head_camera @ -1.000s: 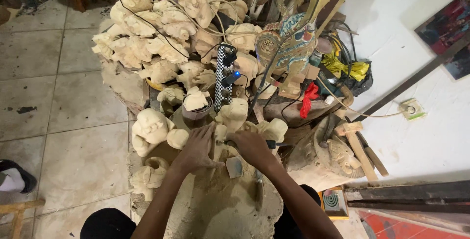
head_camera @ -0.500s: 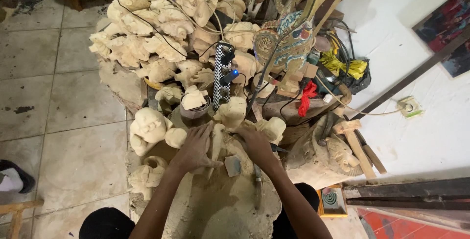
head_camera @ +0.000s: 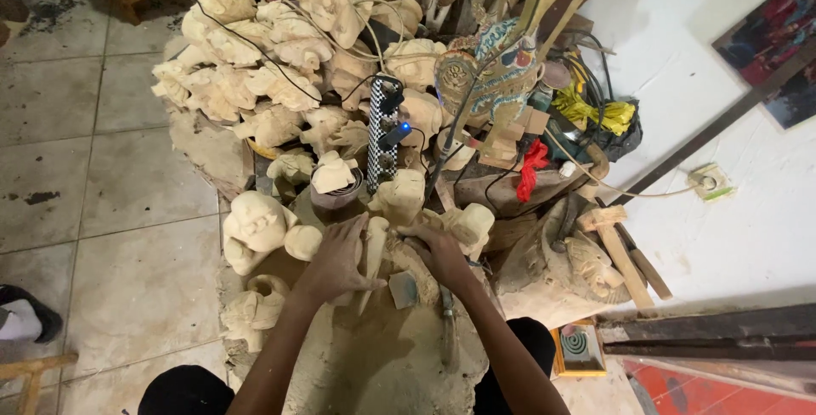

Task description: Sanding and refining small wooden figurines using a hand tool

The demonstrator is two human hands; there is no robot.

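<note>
Head view, looking down: left hand [head_camera: 336, 260] lies flat with fingers spread over a pale, narrow tapered wood piece [head_camera: 371, 258], pressing it onto the dusty carving block [head_camera: 382, 355] at the person's knees; not clamped, just resting on it. Right hand [head_camera: 438, 252] is curled on the upper end of the same piece, fingers together; whether it grips a tool there, cannot tell. A small grey sanding block [head_camera: 403, 289] sits just beside the right hand, touching the wood dust. A dark-handled chisel [head_camera: 445, 330] lies along the right forearm on the block. Crowding the work from above: a heap of unpainted carved figures [head_camera: 255, 84], a round-headed figure [head_camera: 255, 221] just left of the left hand, a checkered power strip [head_camera: 383, 139] with black cables running across the heap. A painted flat puppet [head_camera: 497, 75] stands behind, red cloth [head_camera: 533, 164] and yellow cord [head_camera: 595, 113] near it. Wooden mallet [head_camera: 619, 249] on the right, by the white wall [head_camera: 731, 211]. Tiled floor [head_camera: 102, 211] on the left.
</note>
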